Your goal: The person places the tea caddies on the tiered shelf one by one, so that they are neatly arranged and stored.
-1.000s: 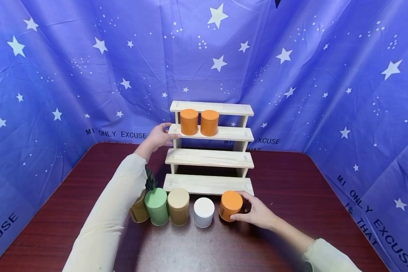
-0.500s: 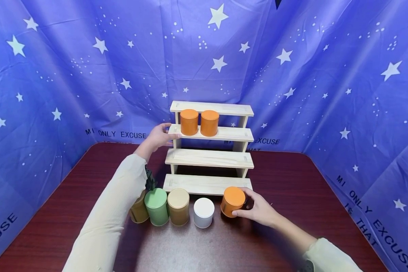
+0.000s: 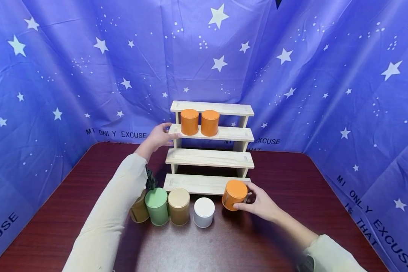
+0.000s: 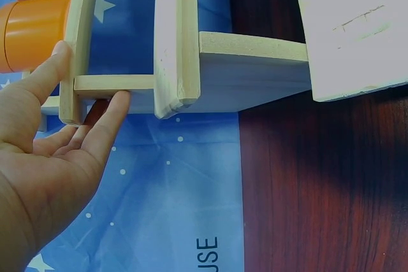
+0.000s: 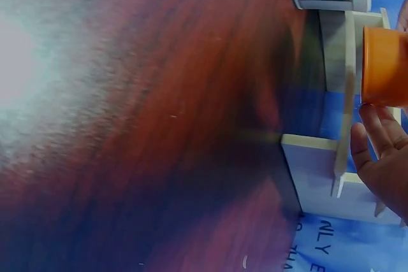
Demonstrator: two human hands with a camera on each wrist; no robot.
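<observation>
My right hand (image 3: 262, 204) grips an orange canister (image 3: 235, 195) by its side, thumb at the front. The canister is lifted off the table, overlapping the right end of the lowest step in the head view. In the right wrist view my fingers curl at the orange canister (image 5: 386, 67). At the left end of a wooden step rack (image 3: 209, 158), my left hand (image 3: 159, 136) holds the second board from the top. The left wrist view has the thumb on the board's edge and fingers underneath. Two orange canisters (image 3: 189, 122) stand upright on that board.
Along the front of the rack stand a white canister (image 3: 204, 213), a tan canister (image 3: 179, 207), a green canister (image 3: 157, 207) and a brownish canister (image 3: 140, 208) partly behind the left sleeve. Star-patterned blue cloth (image 3: 122, 68) surrounds the dark red table (image 3: 278, 177).
My right hand has raised the orange canister from the table and moved it slightly forward and right, toward the lowest step. The left hand stays at the rack.
</observation>
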